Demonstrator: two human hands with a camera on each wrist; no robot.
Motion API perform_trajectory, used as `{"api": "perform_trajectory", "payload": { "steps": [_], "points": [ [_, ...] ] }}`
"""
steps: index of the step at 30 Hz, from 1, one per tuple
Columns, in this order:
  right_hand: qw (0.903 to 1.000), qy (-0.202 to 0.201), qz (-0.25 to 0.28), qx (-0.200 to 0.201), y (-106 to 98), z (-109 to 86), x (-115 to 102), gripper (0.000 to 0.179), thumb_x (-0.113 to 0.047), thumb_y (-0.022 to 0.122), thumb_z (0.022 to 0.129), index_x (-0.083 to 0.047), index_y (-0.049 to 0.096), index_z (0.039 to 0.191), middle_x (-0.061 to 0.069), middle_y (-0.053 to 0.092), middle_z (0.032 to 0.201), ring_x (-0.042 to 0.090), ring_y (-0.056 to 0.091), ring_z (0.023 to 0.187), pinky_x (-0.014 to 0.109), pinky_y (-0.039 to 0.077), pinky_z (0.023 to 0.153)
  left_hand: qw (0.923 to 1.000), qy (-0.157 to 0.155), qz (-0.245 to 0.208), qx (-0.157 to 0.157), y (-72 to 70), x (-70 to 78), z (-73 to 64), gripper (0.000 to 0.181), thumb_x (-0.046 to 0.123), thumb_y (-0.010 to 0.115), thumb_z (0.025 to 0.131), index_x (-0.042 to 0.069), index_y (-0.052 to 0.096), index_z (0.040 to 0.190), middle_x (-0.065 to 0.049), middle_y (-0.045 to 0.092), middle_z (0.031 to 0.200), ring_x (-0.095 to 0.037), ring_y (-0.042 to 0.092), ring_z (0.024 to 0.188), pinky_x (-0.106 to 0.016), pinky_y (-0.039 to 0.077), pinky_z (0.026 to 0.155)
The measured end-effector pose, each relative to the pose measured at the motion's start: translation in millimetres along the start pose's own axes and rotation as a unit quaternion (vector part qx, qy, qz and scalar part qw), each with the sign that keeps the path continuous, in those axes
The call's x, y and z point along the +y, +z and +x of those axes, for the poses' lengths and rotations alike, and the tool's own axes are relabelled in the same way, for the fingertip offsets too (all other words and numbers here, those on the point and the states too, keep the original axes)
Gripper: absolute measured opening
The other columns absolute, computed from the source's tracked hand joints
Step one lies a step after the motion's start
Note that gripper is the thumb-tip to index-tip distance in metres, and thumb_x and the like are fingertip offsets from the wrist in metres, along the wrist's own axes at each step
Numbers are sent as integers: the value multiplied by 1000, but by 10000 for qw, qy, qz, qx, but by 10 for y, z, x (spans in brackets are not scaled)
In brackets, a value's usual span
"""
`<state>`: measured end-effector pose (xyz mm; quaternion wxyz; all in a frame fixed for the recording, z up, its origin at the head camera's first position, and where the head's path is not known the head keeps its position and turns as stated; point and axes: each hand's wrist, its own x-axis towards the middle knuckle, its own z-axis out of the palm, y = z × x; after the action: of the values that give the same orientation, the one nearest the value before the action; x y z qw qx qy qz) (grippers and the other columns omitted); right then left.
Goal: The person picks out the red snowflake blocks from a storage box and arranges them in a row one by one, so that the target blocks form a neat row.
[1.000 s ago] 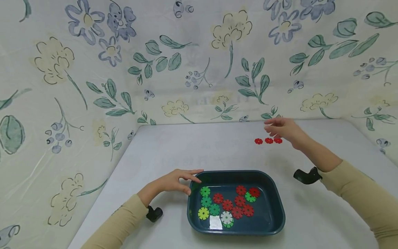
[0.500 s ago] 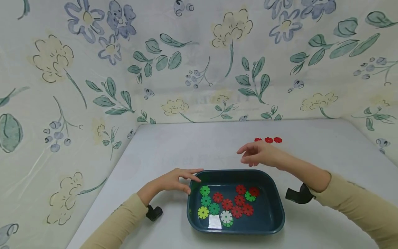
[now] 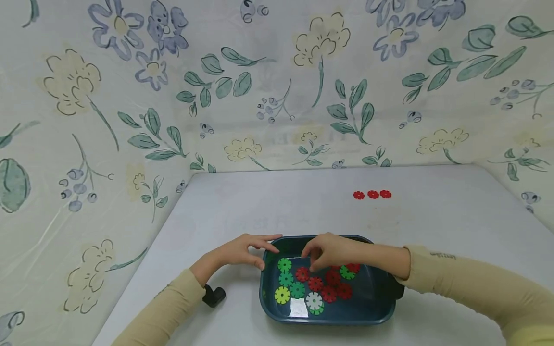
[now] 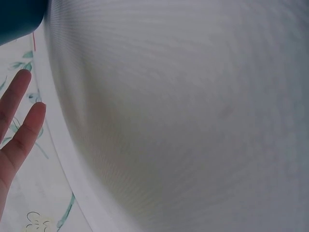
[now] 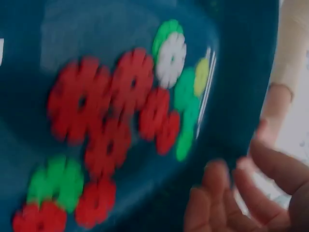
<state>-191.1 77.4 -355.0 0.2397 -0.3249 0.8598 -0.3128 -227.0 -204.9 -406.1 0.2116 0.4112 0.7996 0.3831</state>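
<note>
A dark blue tray [image 3: 329, 321] holds several notched plastic discs, among them a red disc [image 3: 315, 284], a green disc [image 3: 284, 265], a yellow disc [image 3: 282, 295] and a white disc [image 3: 314, 301]. My left hand [image 3: 240, 252] rests at the tray's left rim, fingers extended. Over the tray's back half reaches my right hand [image 3: 335, 251], fingers loosely bent near the red discs; its forearm crosses the right rim. In the right wrist view, the right hand [image 5: 251, 198] shows nothing between thumb and fingers, beside the red discs [image 5: 79, 101].
Farther back on the white table [image 3: 259, 202], three red discs [image 3: 373, 194] lie in a row. A floral cloth [image 3: 277, 86] hangs behind and at the sides. Black wrist cameras sit under both sleeves, the left camera [image 3: 214, 295] beside the tray.
My right hand has come from above the three red discs, toward me and left, to over the tray. The left hand and the discs have stayed put.
</note>
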Motion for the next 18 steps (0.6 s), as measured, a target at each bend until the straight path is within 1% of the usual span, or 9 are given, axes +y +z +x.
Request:
{"api": "perform_trajectory", "payload": {
  "steps": [4, 7, 10, 13, 18],
  "points": [
    [9993, 91, -360, -3, 117, 97, 16, 30, -10, 71, 78, -3, 64, 107, -1, 63, 83, 9, 55, 73, 22, 50, 64, 10000, 21, -2, 0, 0, -4, -8, 48, 28, 70, 79, 7, 59, 121, -7, 36, 145, -26, 29, 135, -56, 28, 103],
    [9988, 292, -400, -6, 192, 160, 46, 29, -10, 72, 78, -6, 65, 105, 1, 64, 89, 13, 57, 79, 28, 53, 70, 10000, 35, -27, -3, 1, -8, -10, 48, 28, 70, 80, 7, 59, 121, -6, 36, 145, -26, 29, 135, -56, 28, 103],
    [9984, 372, -413, -33, 251, 203, 79, 29, -9, 72, 77, -6, 65, 105, 2, 65, 93, 14, 58, 82, 30, 53, 73, 10000, 51, -43, 0, -2, -3, -14, 48, 30, 69, 80, 6, 59, 121, -6, 36, 145, -26, 29, 136, -56, 29, 103],
    [9986, 284, -447, -25, 294, 232, 113, 29, -8, 72, 76, -5, 65, 104, 3, 65, 93, 14, 58, 82, 29, 53, 73, 10000, 56, -17, 5, -6, 4, -16, 48, 30, 69, 80, 7, 60, 121, -6, 36, 145, -25, 29, 135, -55, 29, 103],
    [9976, 158, -667, 10, 360, 272, 154, 30, -11, 73, 76, -4, 66, 104, 2, 62, 91, 12, 55, 80, 23, 51, 68, 10000, 48, -5, 3, -2, 9, -11, 46, 26, 70, 79, 8, 60, 121, -6, 36, 145, -24, 29, 136, -55, 28, 104]
  ]
}}
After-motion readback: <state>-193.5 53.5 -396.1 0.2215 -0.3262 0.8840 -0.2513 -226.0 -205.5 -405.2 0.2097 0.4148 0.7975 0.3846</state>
